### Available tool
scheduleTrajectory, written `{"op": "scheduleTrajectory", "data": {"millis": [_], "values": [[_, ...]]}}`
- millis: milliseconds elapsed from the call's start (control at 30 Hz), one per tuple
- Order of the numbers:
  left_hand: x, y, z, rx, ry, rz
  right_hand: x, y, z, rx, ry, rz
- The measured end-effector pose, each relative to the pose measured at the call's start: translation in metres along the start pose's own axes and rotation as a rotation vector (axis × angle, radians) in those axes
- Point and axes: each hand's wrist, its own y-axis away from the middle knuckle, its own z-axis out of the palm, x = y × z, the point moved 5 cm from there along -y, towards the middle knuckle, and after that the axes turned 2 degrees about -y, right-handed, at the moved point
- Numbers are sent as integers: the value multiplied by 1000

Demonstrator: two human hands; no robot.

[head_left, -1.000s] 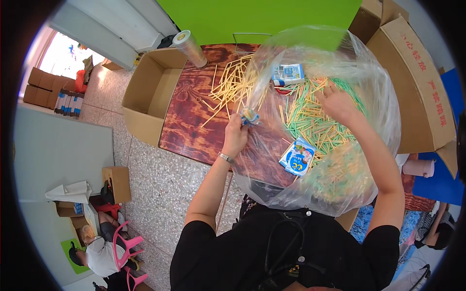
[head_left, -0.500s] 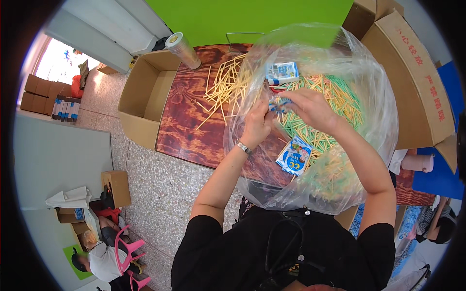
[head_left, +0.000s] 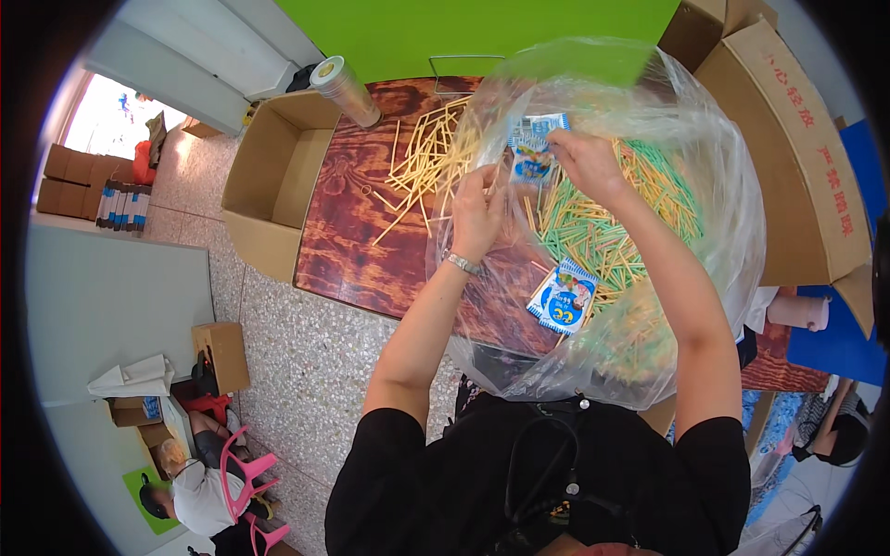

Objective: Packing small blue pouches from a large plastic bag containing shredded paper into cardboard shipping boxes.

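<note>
A large clear plastic bag (head_left: 732, 185) lies spread over the table, full of thin green, yellow and pink sticks (head_left: 663, 190). Over the bag's far left part, my right hand (head_left: 591, 167) pinches a small blue-and-white packet (head_left: 532, 165) by its upper corner. Behind that packet another blue-and-white packet (head_left: 553, 121) shows in part. My left hand (head_left: 477, 218) is apart from the packets, its fingers loosely bent and parted at the bag's left side. A third packet (head_left: 563, 298) rests on the sticks near me.
Loose pale yellow sticks (head_left: 426, 153) lie on the brown patterned table (head_left: 343, 222). A clear cylinder (head_left: 348, 93) stands by an open cardboard box (head_left: 264, 185) at left. Another big carton (head_left: 788, 157) borders the right side. A person (head_left: 199, 486) sits at lower left.
My left hand has let go of the packet and drawn back toward the left. My right hand has moved slightly up, with the packet hanging from its fingers.
</note>
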Motion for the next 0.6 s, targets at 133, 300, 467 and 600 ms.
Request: {"op": "scheduleTrajectory", "data": {"millis": [133,300,467,600], "values": [[25,36,17,-213,-323,410,41,-10,18,-2,155,101],[17,60,27,-371,-508,547,52,-6,11,23,188,207],[32,75,20,-386,-399,601,-2,65,-5,-381,54,28],[52,109,41,-642,-281,359,-24,142,4,-653,366,169]]}}
